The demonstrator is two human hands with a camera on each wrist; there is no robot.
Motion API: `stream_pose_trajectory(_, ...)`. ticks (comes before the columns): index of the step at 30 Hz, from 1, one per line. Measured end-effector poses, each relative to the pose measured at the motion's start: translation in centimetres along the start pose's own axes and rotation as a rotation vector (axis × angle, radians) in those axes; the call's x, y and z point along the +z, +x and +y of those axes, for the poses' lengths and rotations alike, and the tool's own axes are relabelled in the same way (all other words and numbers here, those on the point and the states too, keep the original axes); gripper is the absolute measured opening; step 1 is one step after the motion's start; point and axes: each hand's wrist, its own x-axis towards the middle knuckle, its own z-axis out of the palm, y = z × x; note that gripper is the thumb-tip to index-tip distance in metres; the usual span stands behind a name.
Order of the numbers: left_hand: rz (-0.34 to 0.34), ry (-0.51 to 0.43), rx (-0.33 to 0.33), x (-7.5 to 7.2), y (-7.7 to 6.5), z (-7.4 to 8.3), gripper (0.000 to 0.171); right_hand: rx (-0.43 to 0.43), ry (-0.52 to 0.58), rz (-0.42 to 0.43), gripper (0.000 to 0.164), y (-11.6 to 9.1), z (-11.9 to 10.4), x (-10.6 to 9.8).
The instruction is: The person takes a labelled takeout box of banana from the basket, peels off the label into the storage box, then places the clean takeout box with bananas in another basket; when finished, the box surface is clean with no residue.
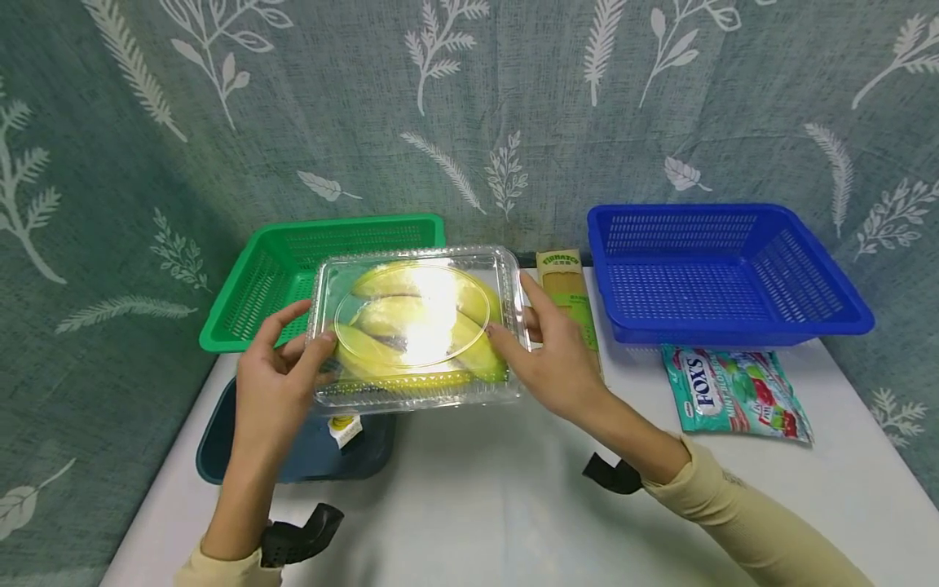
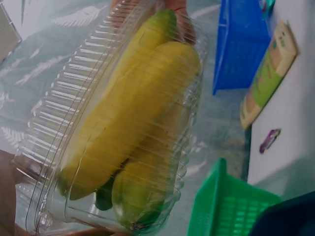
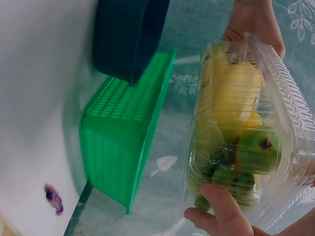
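A clear plastic clamshell box point(image 1: 418, 390) of yellow bananas point(image 1: 381, 322) is held up above the table, tilted toward the head camera. My left hand point(image 1: 271, 383) grips its left end, thumb on the lid's edge. At the opposite end my right hand point(image 1: 561, 367) holds it, thumb over the lid and fingers behind. The lid looks closed, with glare across its middle. Greenish banana ends point(image 3: 258, 147) show through the ribbed side in the right wrist view, and the left wrist view shows the bananas point(image 2: 133, 113) stacked along the box.
Behind the box stands a green basket point(image 1: 242, 306). A dark blue tray point(image 1: 293, 465) with a small white-and-yellow item point(image 1: 345, 428) lies below left. To the right are a blue basket point(image 1: 675, 306), a tall flat packet point(image 1: 563, 281) and a Fox's candy bag point(image 1: 737, 395). A purple-wrapped candy point(image 3: 54, 199) lies on the table.
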Motion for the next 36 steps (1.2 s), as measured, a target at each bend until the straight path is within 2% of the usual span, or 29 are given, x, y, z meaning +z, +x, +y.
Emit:
stream_pose_trajectory(9,0.008,-0.005,0.023,-2.3,1.4,0.8,0.054,-0.011,0.048,-0.020,0.083,1.7,-1.2,1.3)
stream_pose_trajectory(17,0.001,0.061,0.057,-3.5,3.6,0.6,0.055,-0.117,0.087,0.018,0.079,3.8,-0.9,2.6)
stream_pose_trajectory(21,0.010,0.022,0.048,-4.4,4.3,0.5,0.056,-0.139,0.112,0.004,0.078,4.7,-1.1,3.3)
stream_pose_trajectory(25,0.022,-0.036,0.040,-5.6,4.9,0.5,0.057,-0.109,0.128,-0.028,0.079,5.7,-1.8,4.1)
stream_pose_trajectory(27,0.032,-0.022,0.037,-6.3,5.3,0.6,0.057,-0.103,0.139,-0.046,0.081,6.3,-2.2,4.5)
stream_pose_trajectory(32,0.052,0.149,0.030,-7.4,6.3,0.8,0.057,-0.107,0.153,-0.044,0.079,7.6,-2.6,5.4)
stream_pose_trajectory(34,0.056,0.183,0.022,-7.6,6.8,0.8,0.057,-0.104,0.149,-0.032,0.077,8.1,-2.7,5.7)
stream_pose_trajectory(36,0.052,0.127,0.016,-7.8,7.3,0.8,0.058,-0.093,0.147,-0.025,0.076,8.7,-2.8,6.0)
